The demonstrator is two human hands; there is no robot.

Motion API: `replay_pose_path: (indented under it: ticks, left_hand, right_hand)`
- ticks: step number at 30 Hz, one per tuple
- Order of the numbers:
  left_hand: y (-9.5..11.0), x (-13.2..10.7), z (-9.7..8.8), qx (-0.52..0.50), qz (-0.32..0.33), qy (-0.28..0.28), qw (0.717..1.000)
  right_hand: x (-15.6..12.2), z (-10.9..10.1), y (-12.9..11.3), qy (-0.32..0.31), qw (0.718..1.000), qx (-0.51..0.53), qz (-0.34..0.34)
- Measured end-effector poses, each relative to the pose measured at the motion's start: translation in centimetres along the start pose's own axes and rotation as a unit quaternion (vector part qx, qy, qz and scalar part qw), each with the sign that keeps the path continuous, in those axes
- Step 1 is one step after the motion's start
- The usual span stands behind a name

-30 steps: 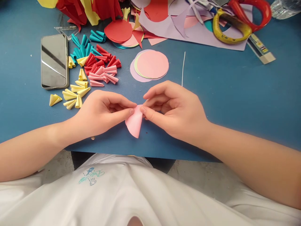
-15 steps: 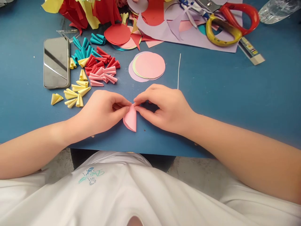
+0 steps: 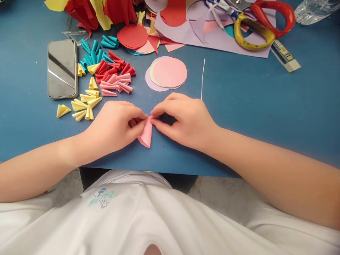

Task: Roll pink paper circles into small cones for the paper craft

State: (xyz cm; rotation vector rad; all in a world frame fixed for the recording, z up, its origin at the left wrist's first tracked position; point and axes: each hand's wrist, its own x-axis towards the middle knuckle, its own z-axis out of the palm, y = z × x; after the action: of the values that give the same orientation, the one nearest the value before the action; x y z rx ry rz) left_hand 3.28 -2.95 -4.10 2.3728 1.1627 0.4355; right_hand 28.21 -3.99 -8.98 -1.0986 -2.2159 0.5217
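Between my hands, close to the table's near edge, is a pink paper piece (image 3: 146,137) curled into a narrow cone with its point up at my fingertips. My left hand (image 3: 117,122) pinches its upper left side between thumb and fingers. From the right, my right hand (image 3: 186,120) pinches the tip with thumb and forefinger. Just beyond lie stacked paper circles (image 3: 170,72), pink on top. Small rolled cones sit at the left: yellow cones (image 3: 89,102), pink cones (image 3: 117,84), red cones (image 3: 114,67) and teal cones (image 3: 94,53).
A phone (image 3: 62,69) lies left of the cones. At the back are red paper circles (image 3: 132,36), lilac paper scraps (image 3: 239,46), scissors (image 3: 255,33), a box-like strip (image 3: 286,56) and a clear plastic bottle (image 3: 316,11). A thin white stick (image 3: 203,79) lies beyond my right hand.
The pink paper is rolled narrower; its lower flap has curled leftward under my left fingers. Both hands stay in nearly the same place. The view has shifted slightly.
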Motion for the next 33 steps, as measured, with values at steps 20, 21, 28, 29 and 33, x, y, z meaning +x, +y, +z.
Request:
replay_pose_path:
  ticks: [20, 21, 28, 29, 33]
  left_hand:
    - [-1.0, 0.4, 0.1, 0.035, 0.023, -0.034, 0.999]
    - [-1.0, 0.4, 0.1, 0.036, 0.022, -0.036, 0.998]
    - [-1.1, 0.5, 0.2, 0.037, 0.023, -0.041, 0.998]
    - [-1.1, 0.5, 0.2, 0.036, 0.026, -0.041, 0.998]
    - [-1.1, 0.5, 0.3, 0.033, 0.032, -0.038, 0.998]
  right_hand:
    - [0.3, -0.4, -0.6, -0.005, 1.0, 0.0, 0.008]
    - [0.4, -0.4, -0.5, -0.011, 1.0, -0.002, -0.002]
    - [0.6, -0.2, -0.1, -0.054, 0.995, -0.055, -0.069]
    - [0.5, -0.3, -0.2, -0.06, 0.994, -0.065, -0.07]
    - [0.4, -0.8, -1.3, -0.097, 0.987, -0.113, -0.058]
